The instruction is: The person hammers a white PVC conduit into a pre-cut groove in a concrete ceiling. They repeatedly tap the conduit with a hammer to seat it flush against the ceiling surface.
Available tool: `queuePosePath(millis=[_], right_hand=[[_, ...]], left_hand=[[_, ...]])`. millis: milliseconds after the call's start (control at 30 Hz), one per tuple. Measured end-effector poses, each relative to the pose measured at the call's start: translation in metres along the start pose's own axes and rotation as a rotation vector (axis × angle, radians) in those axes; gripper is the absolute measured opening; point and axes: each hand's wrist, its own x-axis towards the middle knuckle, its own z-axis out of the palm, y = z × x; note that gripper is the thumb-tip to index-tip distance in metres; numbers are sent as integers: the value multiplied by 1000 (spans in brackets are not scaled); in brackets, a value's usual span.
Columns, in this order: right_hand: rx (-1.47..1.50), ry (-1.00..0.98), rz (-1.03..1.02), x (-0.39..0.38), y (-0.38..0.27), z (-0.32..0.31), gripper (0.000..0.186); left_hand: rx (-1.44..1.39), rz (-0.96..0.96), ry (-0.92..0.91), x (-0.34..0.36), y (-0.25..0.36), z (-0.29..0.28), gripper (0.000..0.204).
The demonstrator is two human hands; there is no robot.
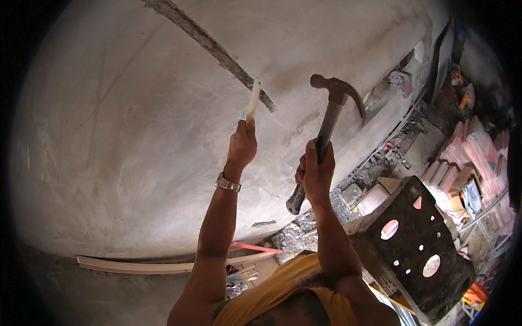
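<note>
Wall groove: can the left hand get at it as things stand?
Likely yes: the left hand holds a pale bar whose tip overlaps the groove in view; nothing visible blocks it.

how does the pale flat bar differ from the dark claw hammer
The narrow off-white flat bar is straight; the dark, grey-handled claw hammer carries a curved head. The bar shows less length than the hammer. The bar's tip overlaps the rough wall groove in view; the hammer's head sits right of it. Each is gripped, by left hand and right hand respectively.
</note>
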Motion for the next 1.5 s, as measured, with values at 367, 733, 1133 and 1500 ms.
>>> queuePosePath(millis=[367,733,1133,1500], right_hand=[[-795,-206,-47,80,67,34,32],[-23,36,-380,43,10,59,25],[-137,36,-384,41,19,66,31],[-198,28,-266,50,11,48,26]], left_hand=[[-95,16,30,11,-1,-2,27],[-127,44,62,-2,2,1,29],[-234,-169,-96,17,-22,-9,39],[-45,-120,-36,9,-6,-2,34]])
